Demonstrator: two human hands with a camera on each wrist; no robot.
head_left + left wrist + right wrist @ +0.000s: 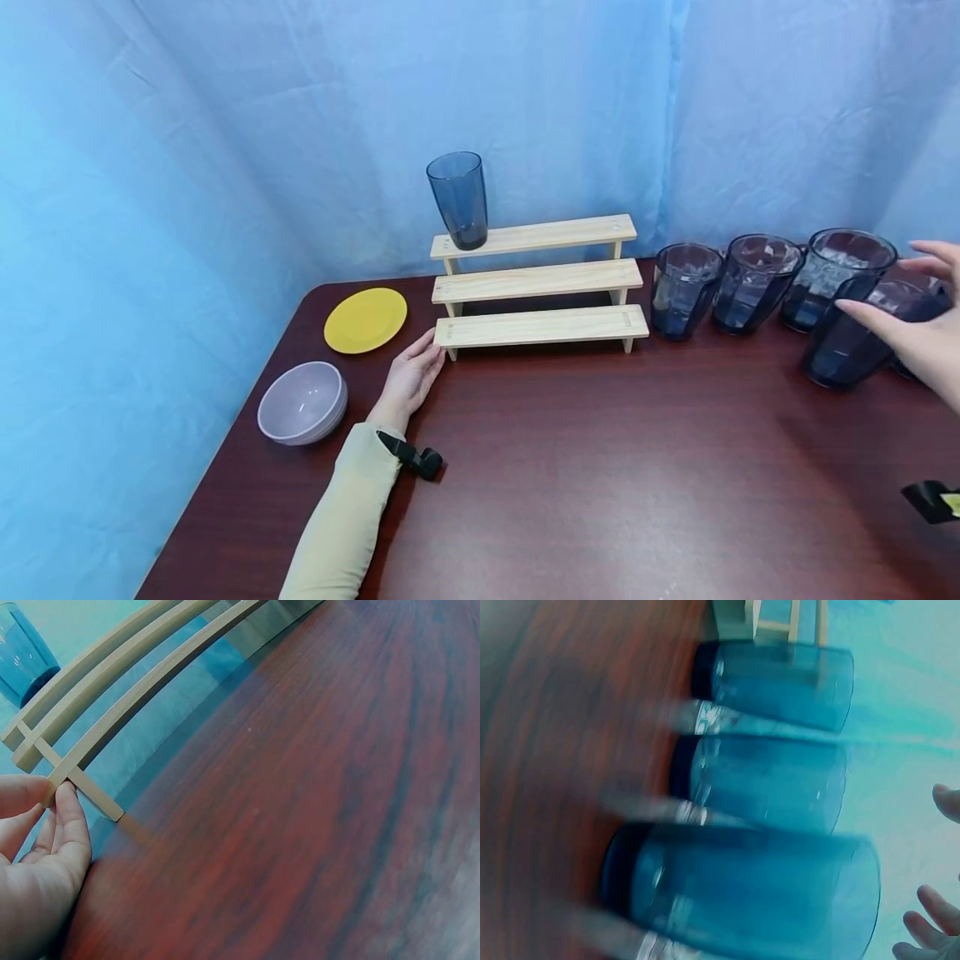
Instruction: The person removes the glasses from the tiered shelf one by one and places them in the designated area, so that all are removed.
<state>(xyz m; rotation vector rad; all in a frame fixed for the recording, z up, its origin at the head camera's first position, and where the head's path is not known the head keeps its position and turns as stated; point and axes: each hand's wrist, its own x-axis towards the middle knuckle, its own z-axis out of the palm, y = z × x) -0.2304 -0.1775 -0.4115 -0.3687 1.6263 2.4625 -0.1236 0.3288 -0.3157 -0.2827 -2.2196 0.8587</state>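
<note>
My left hand (pixel 411 375) pinches the left end of the lowest step of a three-tier wooden display rack (pixel 540 327), thumb above and fingers below, as the left wrist view shows at the rack's corner (pixel 64 771). One blue drinking glass (pixel 459 204) stands upright on the left end of the top step. At the right edge my right hand (pixel 930 317) is spread, thumb and fingers apart, above a near blue glass (pixel 840 354). In the right wrist view its fingers (pixel 934 907) are clear of the nearest glass (pixel 750 889).
Several more blue glasses stand in a row right of the rack, among them one (pixel 684 292) beside its end. A yellow plate (pixel 366 321) and a pale bowl (pixel 303 404) sit at the left. Blue curtain (pixel 562 100) hangs behind the dark wooden table (pixel 600 483).
</note>
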